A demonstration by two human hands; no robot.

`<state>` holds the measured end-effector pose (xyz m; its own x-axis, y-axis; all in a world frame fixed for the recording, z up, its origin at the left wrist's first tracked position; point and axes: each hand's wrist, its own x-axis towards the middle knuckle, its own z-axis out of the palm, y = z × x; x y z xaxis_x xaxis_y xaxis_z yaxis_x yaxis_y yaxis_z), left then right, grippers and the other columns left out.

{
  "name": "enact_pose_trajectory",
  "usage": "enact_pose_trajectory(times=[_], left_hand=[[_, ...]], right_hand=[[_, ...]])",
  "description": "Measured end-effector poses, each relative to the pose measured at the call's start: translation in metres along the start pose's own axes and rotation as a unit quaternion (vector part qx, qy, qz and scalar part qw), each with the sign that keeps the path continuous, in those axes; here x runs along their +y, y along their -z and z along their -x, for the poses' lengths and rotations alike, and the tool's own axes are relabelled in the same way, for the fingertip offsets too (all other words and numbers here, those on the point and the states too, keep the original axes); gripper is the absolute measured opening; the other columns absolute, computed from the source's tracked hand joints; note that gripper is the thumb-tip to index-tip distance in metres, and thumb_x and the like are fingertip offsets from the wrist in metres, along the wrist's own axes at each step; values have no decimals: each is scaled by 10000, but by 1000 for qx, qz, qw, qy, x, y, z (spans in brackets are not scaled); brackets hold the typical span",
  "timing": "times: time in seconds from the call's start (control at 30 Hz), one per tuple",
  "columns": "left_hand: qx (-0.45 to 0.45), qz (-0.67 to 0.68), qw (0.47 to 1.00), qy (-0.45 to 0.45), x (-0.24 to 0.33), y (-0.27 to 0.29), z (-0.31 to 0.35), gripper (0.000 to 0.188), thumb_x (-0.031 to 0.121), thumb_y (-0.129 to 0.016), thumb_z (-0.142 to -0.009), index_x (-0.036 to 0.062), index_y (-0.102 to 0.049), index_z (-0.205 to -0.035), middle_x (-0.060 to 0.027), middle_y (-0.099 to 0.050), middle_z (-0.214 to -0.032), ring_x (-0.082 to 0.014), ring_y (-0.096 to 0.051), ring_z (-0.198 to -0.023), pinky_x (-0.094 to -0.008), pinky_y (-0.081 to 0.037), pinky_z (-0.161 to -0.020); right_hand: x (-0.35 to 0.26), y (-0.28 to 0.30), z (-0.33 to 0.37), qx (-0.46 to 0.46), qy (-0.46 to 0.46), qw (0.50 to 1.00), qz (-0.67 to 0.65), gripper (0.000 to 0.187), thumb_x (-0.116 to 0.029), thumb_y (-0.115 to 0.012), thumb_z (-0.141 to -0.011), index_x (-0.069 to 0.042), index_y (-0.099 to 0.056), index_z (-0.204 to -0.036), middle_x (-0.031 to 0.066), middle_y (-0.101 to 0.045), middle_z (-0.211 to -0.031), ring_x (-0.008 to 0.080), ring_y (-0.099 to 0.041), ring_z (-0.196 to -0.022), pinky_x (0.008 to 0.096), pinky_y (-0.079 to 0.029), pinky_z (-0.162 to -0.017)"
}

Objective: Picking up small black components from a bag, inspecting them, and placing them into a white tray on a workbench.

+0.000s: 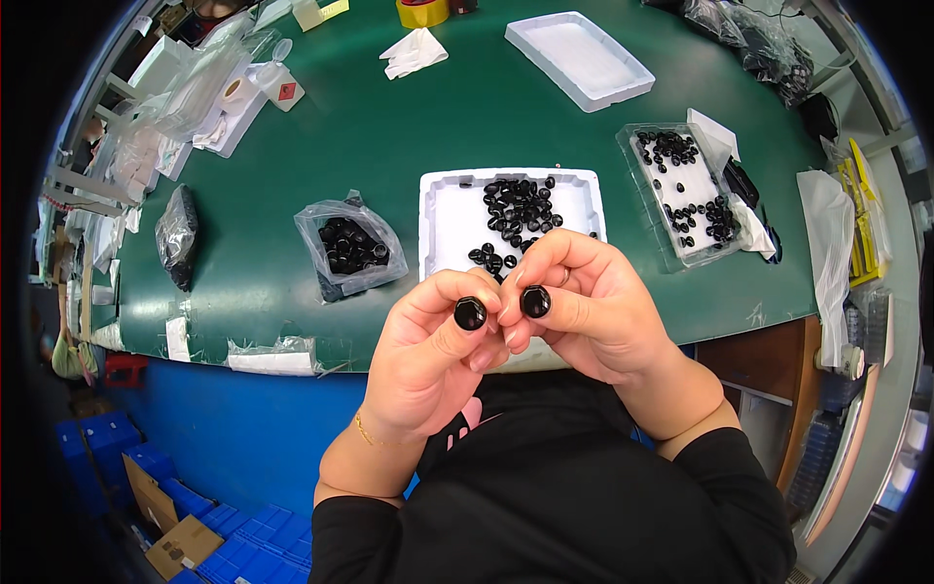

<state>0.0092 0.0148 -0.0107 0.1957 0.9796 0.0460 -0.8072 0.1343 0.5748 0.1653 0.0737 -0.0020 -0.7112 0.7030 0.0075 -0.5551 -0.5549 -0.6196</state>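
Note:
Close together in front of my chest, both hands are closed in a pinch. Between thumb and fingers, my left hand (428, 341) grips a small round glossy black cap (470, 312). A matching black cap (535, 302) sits in the pinch of my right hand (593, 311). The fingertips of the two hands touch or nearly touch. Just beyond them lies a white foam tray (448, 209) with a heap of small black caps (520, 206); my hands hide its near part. Left of the tray, an open clear plastic bag (309, 226) holds more black parts (350, 246).
A clear tray (671, 255) with a white base and black pieces stands at the right. Farther back are a white tray (584, 58), a white glove (415, 53) and yellow tape (422, 12). A filled plastic bag (178, 238) lies left; blue crates (263, 545) sit below.

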Motion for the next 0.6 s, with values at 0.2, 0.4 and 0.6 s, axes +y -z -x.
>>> enact_pose_trajectory(times=[0.2, 0.4, 0.6], left_hand=[[14, -6, 1000, -12, 2, -1, 2, 123, 118, -540, -890, 24, -551, -969, -65, -535, -883, -105, -454, -675, -215, -350, -590], [140, -324, 910, -216, 24, 24, 6, 89, 53, -543, -870, -6, -575, -928, -54, -536, -868, -89, -465, -687, -191, -350, -599], [315, -720, 560, -261, 67, 57, 7, 124, 22, -582, -807, 25, -614, -926, -25, -561, -898, -124, -509, -721, -230, -384, -640]], right_hand=[[3, 1, -6, -13, -16, 1000, -7, 139, -5, -578, -829, 2, -524, -957, 151, -607, -880, 194, -614, -769, 291, -518, -689], [25, -1, -42, 1, 80, 977, 197, 128, -36, -566, -843, 16, -574, -960, 103, -606, -888, 163, -609, -769, 271, -503, -698], [68, 9, -103, -10, 217, 846, 487, 125, -43, -562, -830, -1, -625, -929, 69, -615, -876, 126, -599, -749, 255, -489, -673]])
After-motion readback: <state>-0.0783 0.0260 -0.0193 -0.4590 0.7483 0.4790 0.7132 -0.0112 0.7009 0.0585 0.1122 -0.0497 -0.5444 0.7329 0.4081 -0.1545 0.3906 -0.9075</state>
